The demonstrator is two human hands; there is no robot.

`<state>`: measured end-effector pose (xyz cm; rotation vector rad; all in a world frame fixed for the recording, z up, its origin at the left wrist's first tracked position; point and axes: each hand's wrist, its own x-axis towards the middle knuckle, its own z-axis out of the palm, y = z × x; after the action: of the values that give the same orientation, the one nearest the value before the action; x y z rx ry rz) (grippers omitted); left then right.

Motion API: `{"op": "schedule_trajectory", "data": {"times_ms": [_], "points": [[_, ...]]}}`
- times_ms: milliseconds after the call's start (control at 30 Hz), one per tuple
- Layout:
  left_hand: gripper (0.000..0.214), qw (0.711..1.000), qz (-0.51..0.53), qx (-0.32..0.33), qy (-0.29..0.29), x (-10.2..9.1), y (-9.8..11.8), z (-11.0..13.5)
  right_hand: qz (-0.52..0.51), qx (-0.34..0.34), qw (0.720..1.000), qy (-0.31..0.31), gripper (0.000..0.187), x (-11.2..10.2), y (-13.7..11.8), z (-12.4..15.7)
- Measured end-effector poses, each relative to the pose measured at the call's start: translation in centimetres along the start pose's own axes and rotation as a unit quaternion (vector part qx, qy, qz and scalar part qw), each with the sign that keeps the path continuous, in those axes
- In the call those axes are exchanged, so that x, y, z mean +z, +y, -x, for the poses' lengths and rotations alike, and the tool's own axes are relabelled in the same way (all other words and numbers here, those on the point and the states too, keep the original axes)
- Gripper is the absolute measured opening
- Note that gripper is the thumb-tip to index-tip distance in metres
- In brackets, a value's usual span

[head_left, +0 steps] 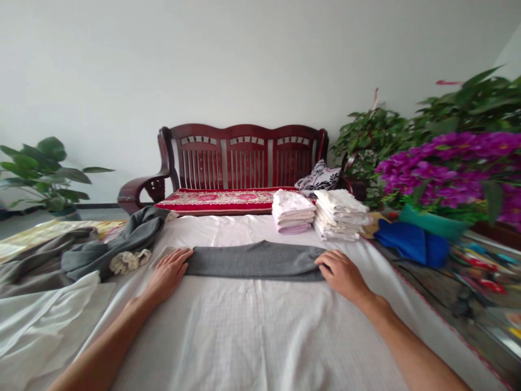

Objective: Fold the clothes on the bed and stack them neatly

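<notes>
A grey garment, folded into a long narrow strip, lies crosswise on a white cloth. Its upper edge rises to a small peak near the middle. My left hand rests flat at the strip's left end, fingers stretched out and touching it; a bit of pale fabric shows beside that hand. At the opposite end, my right hand has its fingers curled round the garment's edge. The exact kind of garment cannot be made out from the folded shape.
Two folded stacks, a pinkish-white one and a white one, stand at the back right. Loose grey clothes with a cream ruffle lie left. Behind is a wooden bench; purple flowers and a blue cloth are right.
</notes>
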<state>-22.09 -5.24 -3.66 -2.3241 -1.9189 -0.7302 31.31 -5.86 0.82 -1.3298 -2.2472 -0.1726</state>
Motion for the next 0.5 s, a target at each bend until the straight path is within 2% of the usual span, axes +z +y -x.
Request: {"op": "schedule_trajectory", "data": {"times_ms": [133,300,400,500], "points": [[0.052,1.000,-0.003,-0.001,-0.002,0.3,-0.5,-0.1,-0.026,-0.009,0.999,0.030,0.019,-0.7,0.2,0.5],[0.060,1.000,0.003,-0.001,0.001,0.7,-1.1,-0.5,-0.035,-0.042,0.998,-0.027,0.018,-0.5,-0.1,1.2],[0.054,1.000,0.013,0.010,0.020,0.5,-1.3,-0.4,-0.030,-0.038,0.998,-0.028,0.022,-0.1,-0.2,1.4],[0.039,0.998,0.022,0.027,0.047,0.0,-1.4,-0.2,-0.025,-0.035,0.999,-0.018,0.020,0.2,-0.1,1.5]]}}
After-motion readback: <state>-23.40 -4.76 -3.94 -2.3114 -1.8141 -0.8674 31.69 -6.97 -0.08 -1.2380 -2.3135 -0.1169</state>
